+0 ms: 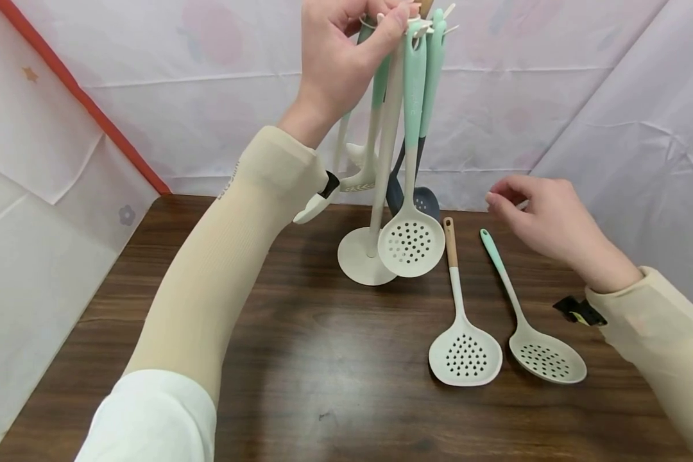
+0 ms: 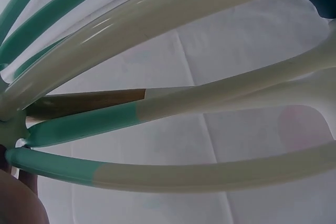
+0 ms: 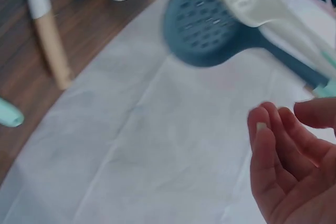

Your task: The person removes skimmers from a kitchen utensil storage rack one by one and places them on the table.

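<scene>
Her left hand (image 1: 346, 51) is up at the top of the utensil stand (image 1: 366, 263), fingers curled round the hook end where a cream skimmer with a mint handle (image 1: 411, 240) hangs; whether that skimmer is fully seated on its hook I cannot tell, since the fingers cover the spot. The right hand (image 1: 545, 221) hovers to the right of the stand, low over the wooden table (image 1: 300, 385), fingers loosely bent and holding nothing.

On the stand there are several more mint-and-cream tools, and behind the skimmer a dark blue slotted spoon (image 1: 424, 199) hangs near the backdrop. From the left wrist the handles (image 2: 84, 124) fan out from the hub, one of them with a wooden grip.

To the right of the stand's base, two pieces lie flat on the table: a wood-handled cream skimmer (image 1: 464, 353), and beside it a mint-tipped slotted spoon (image 1: 545, 359), both heads towards her.

My reading: most of the set hangs already, one piece is in hand at the hooks, and those two remain on the table.
</scene>
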